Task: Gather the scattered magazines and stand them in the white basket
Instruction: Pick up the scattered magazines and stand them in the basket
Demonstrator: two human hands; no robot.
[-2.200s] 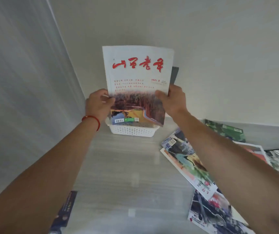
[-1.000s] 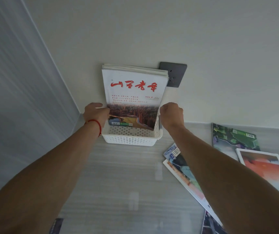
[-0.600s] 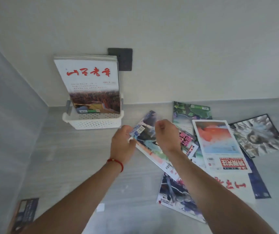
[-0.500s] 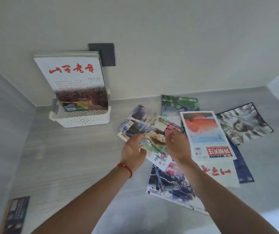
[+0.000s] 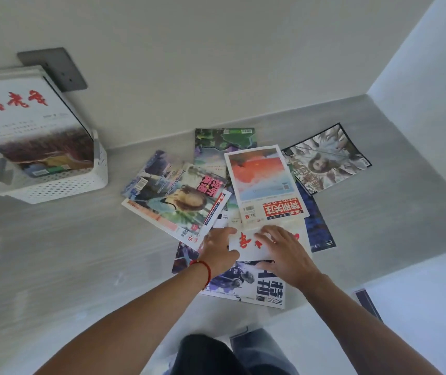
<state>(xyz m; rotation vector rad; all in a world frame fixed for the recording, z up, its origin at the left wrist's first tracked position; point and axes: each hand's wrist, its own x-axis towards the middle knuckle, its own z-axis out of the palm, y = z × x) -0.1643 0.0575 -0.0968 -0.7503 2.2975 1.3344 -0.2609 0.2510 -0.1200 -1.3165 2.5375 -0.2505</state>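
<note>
Two hands, lately at the white basket [image 5: 54, 182], now right of it. Left hand [image 5: 220, 249] and right hand [image 5: 284, 253] spread flat on a white magazine [image 5: 246, 243], gripping nothing yet; next pickup likely.

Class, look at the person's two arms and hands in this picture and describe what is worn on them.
Both forearms are bare, with no sleeves in view. The left hand has a thin red string bracelet around its wrist. The right hand and its wrist carry nothing: no watch, no band, no glove. No rings show on the fingers.
</note>
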